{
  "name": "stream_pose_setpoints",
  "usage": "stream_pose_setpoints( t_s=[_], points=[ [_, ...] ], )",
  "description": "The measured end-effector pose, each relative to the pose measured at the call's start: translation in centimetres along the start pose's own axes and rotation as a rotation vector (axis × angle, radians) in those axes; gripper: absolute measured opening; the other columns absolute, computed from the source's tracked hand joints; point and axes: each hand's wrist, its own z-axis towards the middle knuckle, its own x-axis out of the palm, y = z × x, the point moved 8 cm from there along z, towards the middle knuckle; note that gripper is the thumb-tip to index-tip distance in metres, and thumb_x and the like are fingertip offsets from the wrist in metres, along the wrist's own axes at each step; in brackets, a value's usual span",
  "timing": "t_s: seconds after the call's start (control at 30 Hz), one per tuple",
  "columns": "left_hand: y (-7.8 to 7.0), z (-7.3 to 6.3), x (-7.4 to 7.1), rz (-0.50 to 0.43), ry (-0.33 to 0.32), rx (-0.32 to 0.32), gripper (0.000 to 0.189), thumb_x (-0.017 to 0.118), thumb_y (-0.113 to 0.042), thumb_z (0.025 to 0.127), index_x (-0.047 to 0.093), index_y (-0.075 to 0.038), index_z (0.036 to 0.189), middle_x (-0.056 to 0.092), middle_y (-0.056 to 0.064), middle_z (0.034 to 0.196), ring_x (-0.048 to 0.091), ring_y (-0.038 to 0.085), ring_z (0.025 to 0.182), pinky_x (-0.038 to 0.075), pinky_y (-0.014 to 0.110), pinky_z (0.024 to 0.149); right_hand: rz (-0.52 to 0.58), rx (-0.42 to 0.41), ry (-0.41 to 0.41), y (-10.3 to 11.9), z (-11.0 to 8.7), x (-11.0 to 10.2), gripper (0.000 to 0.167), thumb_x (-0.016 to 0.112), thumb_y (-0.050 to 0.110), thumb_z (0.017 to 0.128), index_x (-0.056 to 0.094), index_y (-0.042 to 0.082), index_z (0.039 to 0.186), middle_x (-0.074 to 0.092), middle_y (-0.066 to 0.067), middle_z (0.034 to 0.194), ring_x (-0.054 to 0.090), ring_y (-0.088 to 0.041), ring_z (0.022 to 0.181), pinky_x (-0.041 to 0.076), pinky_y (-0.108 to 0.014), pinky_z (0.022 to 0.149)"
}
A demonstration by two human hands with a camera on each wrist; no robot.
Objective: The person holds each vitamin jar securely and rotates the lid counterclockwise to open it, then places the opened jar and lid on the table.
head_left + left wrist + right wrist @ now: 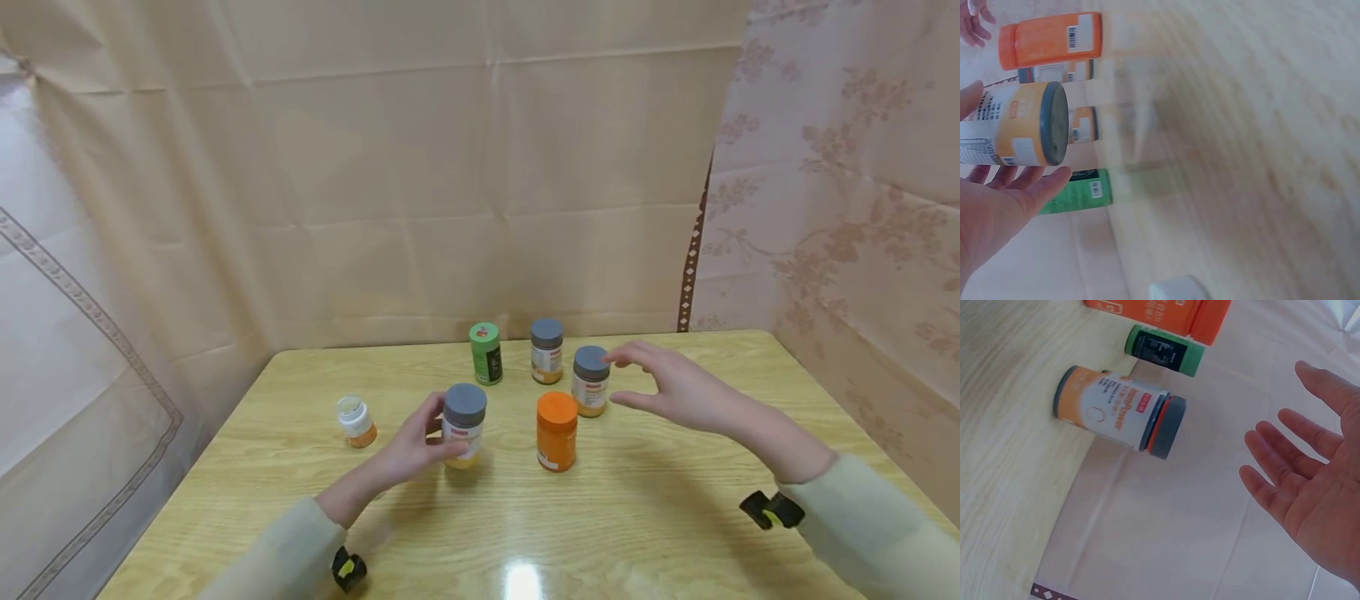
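My left hand (405, 450) grips a grey-lidded jar (463, 427) with a white and yellow label, thumb on the near side. In the left wrist view the dark base of this jar (1055, 124) shows, apparently raised off the table. On the right, my right hand (678, 393) hovers beside another grey-lidded jar (590, 387), thumb and fingers spread apart. The right wrist view shows a gap between that hand (1310, 469) and the jar (1116, 407). An orange jar (557, 435) stands upright between the hands.
Farther back stand a green canister (486, 357) and a third grey-lidded jar (547, 354). A small white and orange bottle (357, 423) is left of my left hand. The wooden table (480, 533) ends at a beige curtain (375, 208) behind.
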Motion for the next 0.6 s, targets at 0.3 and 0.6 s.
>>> stream_pose_setpoints(
  t_s=[0.3, 0.6],
  points=[
    [-1.9, -0.7, -1.9, 0.07, -0.07, 0.044, 0.062, 0.072, -0.01, 0.089, 0.038, -0.004, 0.141, 0.049, 0.017, 0.131, 0.052, 0.037, 0.118, 0.047, 0.048, 0.092, 0.058, 0.011, 0.008, 0.5, 2.1, 0.3, 0.047, 0.073, 0.024, 0.089, 0.057, 0.005, 0.128, 0.061, -0.013, 0.117, 0.057, -0.033, 0.109, 0.046, -0.053, 0.091],
    [-3.8, -1.4, -3.0, 0.151, -0.11, 0.101, 0.061, 0.073, -0.009, 0.087, 0.042, -0.003, 0.139, 0.056, 0.015, 0.125, 0.054, 0.03, 0.113, 0.044, 0.047, 0.093, 0.073, -0.04, 0.002, 1.6, 4.0, 0.3, 0.048, 0.073, 0.024, 0.089, 0.055, 0.005, 0.13, 0.06, -0.011, 0.123, 0.056, -0.032, 0.11, 0.045, -0.051, 0.09]
  ],
)
